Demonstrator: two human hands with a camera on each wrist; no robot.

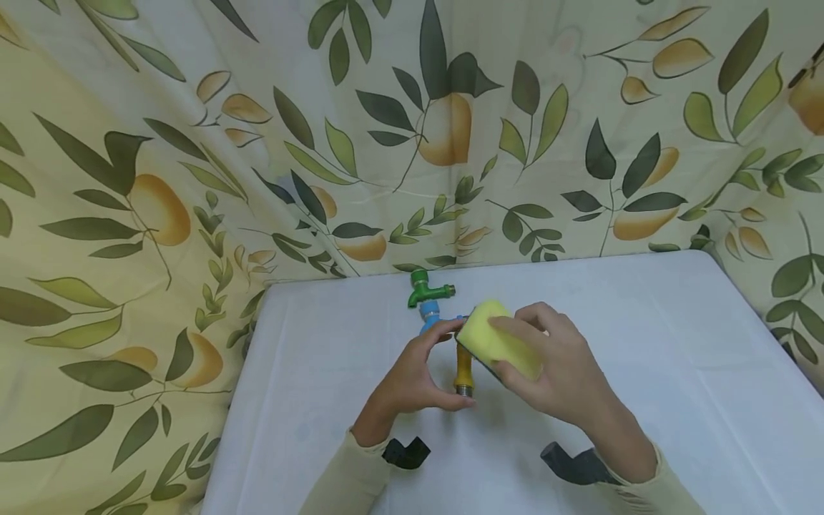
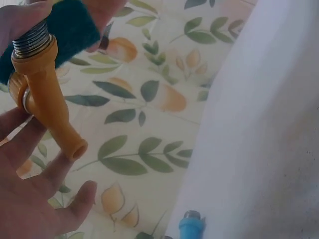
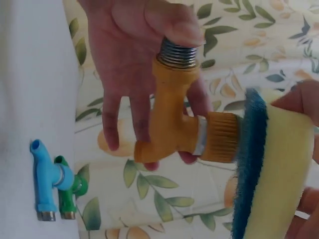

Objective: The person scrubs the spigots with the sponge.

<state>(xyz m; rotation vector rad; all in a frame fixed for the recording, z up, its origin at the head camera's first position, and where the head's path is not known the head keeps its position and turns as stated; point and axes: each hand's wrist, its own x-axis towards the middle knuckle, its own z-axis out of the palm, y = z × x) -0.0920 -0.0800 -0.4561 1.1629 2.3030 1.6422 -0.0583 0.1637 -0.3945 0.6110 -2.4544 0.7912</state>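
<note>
Head view. The left hand (image 1: 412, 379) holds a yellow tap (image 1: 464, 372) above the middle of the white-covered table (image 1: 676, 357), nearer its far edge than its near one. The tap's long axis runs roughly from the far edge toward the near edge, with the threaded metal end toward the person; the thumb sits at that end and the fingertips reach to the far part of the body. The right hand (image 1: 547, 365) comes in from the right and grips a yellow sponge (image 1: 498, 337), fingers curled over its top, pressing it against the tap's right-hand side. Both hands meet at the tap, so neither is the nearer. A blue tap (image 1: 430, 315) and a green tap (image 1: 426, 288) lie just beyond, toward the far edge.

Left wrist view. The yellow tap (image 2: 42, 94) rests across the left hand's loosely curled fingers (image 2: 75, 199); the threaded end points up in the frame and the open spout down and to the right. The sponge's dark scouring face (image 2: 75, 30) lies behind the threaded end (contact cannot be judged here).

Right wrist view. The left hand's thumb (image 3: 174, 22) caps the threaded end and its fingers wrap behind the yellow tap (image 3: 172, 119). The tap's ribbed knob (image 3: 222, 137) juts sideways and touches the scouring face of the sponge (image 3: 284, 174), which the right hand's fingers pinch at the frame's right edge.
</note>
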